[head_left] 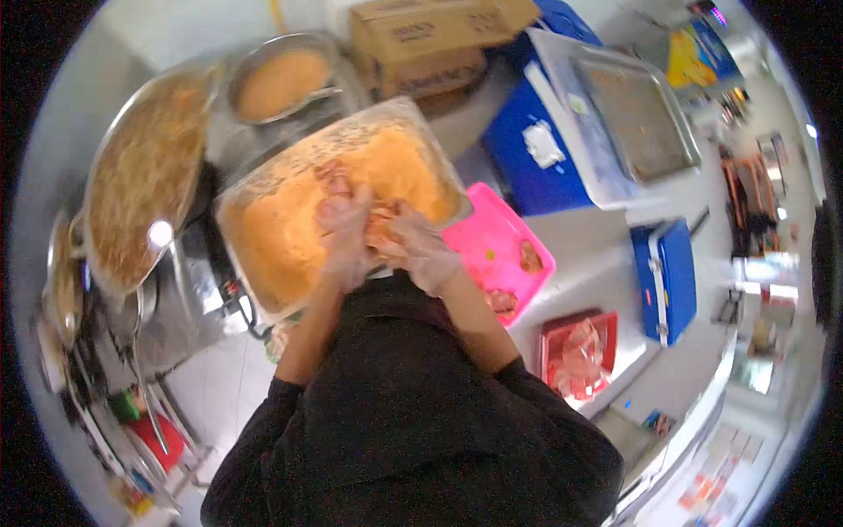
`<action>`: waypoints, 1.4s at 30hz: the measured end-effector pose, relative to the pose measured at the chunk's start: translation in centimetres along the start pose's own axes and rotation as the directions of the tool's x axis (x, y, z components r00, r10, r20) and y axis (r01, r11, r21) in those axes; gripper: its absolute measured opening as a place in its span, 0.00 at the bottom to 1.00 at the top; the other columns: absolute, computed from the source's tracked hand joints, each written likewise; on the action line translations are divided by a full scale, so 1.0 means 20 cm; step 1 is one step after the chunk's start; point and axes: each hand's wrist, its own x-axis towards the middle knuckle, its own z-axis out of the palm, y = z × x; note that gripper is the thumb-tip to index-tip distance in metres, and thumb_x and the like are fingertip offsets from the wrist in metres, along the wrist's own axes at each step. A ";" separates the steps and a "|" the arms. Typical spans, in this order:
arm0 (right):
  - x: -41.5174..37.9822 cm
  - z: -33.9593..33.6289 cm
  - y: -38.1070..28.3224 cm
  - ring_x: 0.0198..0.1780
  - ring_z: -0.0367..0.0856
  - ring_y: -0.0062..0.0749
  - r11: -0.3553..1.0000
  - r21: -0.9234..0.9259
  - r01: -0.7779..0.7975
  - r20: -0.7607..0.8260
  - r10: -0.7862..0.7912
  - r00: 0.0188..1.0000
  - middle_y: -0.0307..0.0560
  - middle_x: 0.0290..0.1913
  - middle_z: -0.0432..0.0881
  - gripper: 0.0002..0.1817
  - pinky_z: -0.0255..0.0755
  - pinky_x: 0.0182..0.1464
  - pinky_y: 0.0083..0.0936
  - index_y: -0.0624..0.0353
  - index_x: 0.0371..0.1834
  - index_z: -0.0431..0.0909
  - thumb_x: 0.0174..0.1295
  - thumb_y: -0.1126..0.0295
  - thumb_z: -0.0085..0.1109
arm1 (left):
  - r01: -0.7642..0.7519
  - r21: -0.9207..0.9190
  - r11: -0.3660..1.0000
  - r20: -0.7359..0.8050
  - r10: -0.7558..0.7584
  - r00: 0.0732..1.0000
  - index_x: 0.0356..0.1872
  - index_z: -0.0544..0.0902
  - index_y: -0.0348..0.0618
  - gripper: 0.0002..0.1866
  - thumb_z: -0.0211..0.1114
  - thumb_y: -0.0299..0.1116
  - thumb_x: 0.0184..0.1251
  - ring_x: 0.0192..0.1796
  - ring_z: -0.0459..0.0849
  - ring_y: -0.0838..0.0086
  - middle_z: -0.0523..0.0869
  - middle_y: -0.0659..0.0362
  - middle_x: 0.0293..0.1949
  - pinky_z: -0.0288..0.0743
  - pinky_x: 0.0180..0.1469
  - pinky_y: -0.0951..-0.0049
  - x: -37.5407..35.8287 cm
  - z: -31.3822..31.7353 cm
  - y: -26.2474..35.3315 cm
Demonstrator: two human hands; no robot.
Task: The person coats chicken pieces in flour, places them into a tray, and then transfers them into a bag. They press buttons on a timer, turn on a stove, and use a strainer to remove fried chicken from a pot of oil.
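A large tub (448, 167) holds orange powder with darker flakes along its back side. My left hand (349, 235), in a clear glove, is closed on raw meat (332, 209) above the powder. Close beside it, my right hand (420, 248), also gloved, has its fingers curled round a coated piece of meat (383, 230) between the hands. Blur hides the fingertips. To the right of the tub, a bright pink tray (492, 237) carries a few meat pieces.
A red basket (606, 329) with pale contents lies at the lower right. Blue coolers (544, 162) (672, 281), a clear bin (606, 132) and a cardboard box (421, 39) stand beyond. A big pan (145, 176) and round bowl (283, 83) are at the left.
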 end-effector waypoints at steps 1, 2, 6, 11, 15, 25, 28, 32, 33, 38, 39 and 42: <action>0.06 -0.08 0.10 0.41 0.79 0.28 0.988 -0.141 0.064 0.018 -0.062 0.998 0.48 0.51 0.71 0.23 0.76 0.33 0.21 0.57 0.63 0.59 0.64 0.71 0.50 | -0.220 0.318 0.922 0.043 0.218 0.975 0.53 0.75 0.42 0.21 0.53 0.50 0.73 0.39 0.80 0.72 0.82 0.60 0.40 0.77 0.38 0.74 0.03 -0.05 -0.01; 0.11 -0.15 0.19 0.46 0.79 0.31 0.952 -0.276 0.129 0.037 -0.123 0.992 0.49 0.56 0.70 0.25 0.77 0.39 0.22 0.57 0.65 0.58 0.66 0.69 0.52 | -0.386 0.599 0.701 0.083 0.425 0.901 0.53 0.75 0.40 0.22 0.53 0.49 0.73 0.39 0.80 0.70 0.83 0.59 0.39 0.77 0.38 0.73 0.06 -0.10 -0.02; -0.08 -0.39 0.18 0.63 0.69 0.48 0.766 -0.635 0.103 -0.249 -0.329 0.911 0.56 0.66 0.65 0.29 0.66 0.63 0.40 0.59 0.66 0.62 0.64 0.63 0.58 | -0.302 0.951 0.057 0.244 0.460 0.854 0.58 0.74 0.40 0.22 0.56 0.42 0.69 0.34 0.82 0.60 0.83 0.52 0.32 0.75 0.35 0.64 0.17 -0.49 0.08; -0.30 -1.54 0.73 0.37 0.82 0.54 0.232 -0.815 -0.531 -0.539 -0.639 0.548 0.55 0.35 0.82 0.16 0.75 0.41 0.46 0.59 0.45 0.76 0.62 0.59 0.55 | 0.046 0.922 0.383 -0.212 0.403 0.890 0.55 0.76 0.35 0.22 0.49 0.44 0.74 0.29 0.83 0.60 0.84 0.49 0.29 0.74 0.31 0.61 0.03 -0.59 0.23; -0.30 -1.82 0.90 0.42 0.83 0.56 0.290 -0.682 -0.671 -0.705 -0.507 0.497 0.62 0.41 0.84 0.27 0.76 0.46 0.47 0.63 0.45 0.76 0.55 0.48 0.59 | 0.044 0.841 0.539 -0.260 0.331 0.907 0.48 0.79 0.32 0.27 0.50 0.52 0.73 0.23 0.81 0.69 0.80 0.54 0.19 0.73 0.30 0.65 0.01 -0.52 0.18; -0.26 -1.34 0.67 0.40 0.80 0.40 0.920 -0.313 -0.237 -0.619 -0.008 0.785 0.49 0.39 0.81 0.25 0.74 0.41 0.36 0.62 0.50 0.73 0.61 0.51 0.55 | -0.484 0.850 -0.209 0.514 0.126 0.848 0.43 0.79 0.41 0.20 0.53 0.49 0.69 0.29 0.78 0.66 0.80 0.55 0.26 0.70 0.34 0.60 0.06 -0.15 -0.11; -0.33 -0.84 0.36 0.41 0.77 0.34 0.995 -0.066 -0.081 -0.450 0.043 0.892 0.44 0.41 0.78 0.24 0.72 0.39 0.34 0.61 0.53 0.72 0.67 0.51 0.50 | -0.157 0.799 0.580 0.240 -0.068 0.968 0.39 0.77 0.43 0.21 0.53 0.53 0.71 0.28 0.74 0.70 0.76 0.62 0.25 0.69 0.34 0.65 -0.04 0.17 -0.18; -0.18 -0.41 0.30 0.39 0.77 0.47 0.506 -0.861 0.058 -0.297 -0.590 0.751 0.54 0.42 0.76 0.21 0.73 0.38 0.40 0.63 0.57 0.68 0.69 0.59 0.47 | -0.401 0.632 0.663 0.310 0.258 0.915 0.41 0.75 0.41 0.17 0.52 0.47 0.74 0.33 0.74 0.72 0.76 0.62 0.31 0.70 0.36 0.69 -0.07 0.31 -0.24; -0.16 -0.32 0.26 0.38 0.77 0.50 0.374 -0.926 0.042 -0.227 -0.643 0.732 0.58 0.42 0.75 0.21 0.73 0.39 0.41 0.65 0.58 0.67 0.68 0.62 0.48 | -0.486 0.616 0.620 0.322 0.366 0.873 0.45 0.74 0.40 0.15 0.53 0.44 0.74 0.35 0.75 0.70 0.77 0.60 0.34 0.71 0.38 0.69 -0.07 0.31 -0.22; -0.03 -0.17 0.28 0.51 0.72 0.61 0.081 -0.991 0.107 0.016 -0.722 0.692 0.69 0.54 0.69 0.25 0.70 0.52 0.43 0.69 0.65 0.62 0.68 0.66 0.44 | -0.536 0.843 0.045 0.316 0.764 0.563 0.64 0.69 0.38 0.24 0.56 0.34 0.69 0.45 0.77 0.59 0.78 0.49 0.47 0.72 0.47 0.67 -0.03 0.14 -0.29; -0.02 -0.16 0.28 0.53 0.71 0.60 0.075 -0.989 0.126 0.037 -0.705 0.708 0.68 0.55 0.68 0.25 0.70 0.53 0.42 0.67 0.66 0.61 0.70 0.64 0.43 | -0.524 0.841 0.136 0.225 0.792 0.567 0.63 0.69 0.39 0.24 0.55 0.37 0.69 0.45 0.77 0.61 0.77 0.50 0.47 0.73 0.47 0.68 -0.05 0.14 -0.27; 0.07 -0.11 0.24 0.59 0.69 0.54 0.560 -0.826 0.068 -0.207 -0.414 0.886 0.63 0.60 0.67 0.27 0.68 0.57 0.38 0.61 0.69 0.60 0.72 0.58 0.42 | -0.436 0.216 0.874 -0.127 0.468 0.875 0.58 0.70 0.41 0.23 0.48 0.49 0.76 0.40 0.75 0.73 0.77 0.60 0.41 0.73 0.43 0.73 -0.10 0.25 -0.05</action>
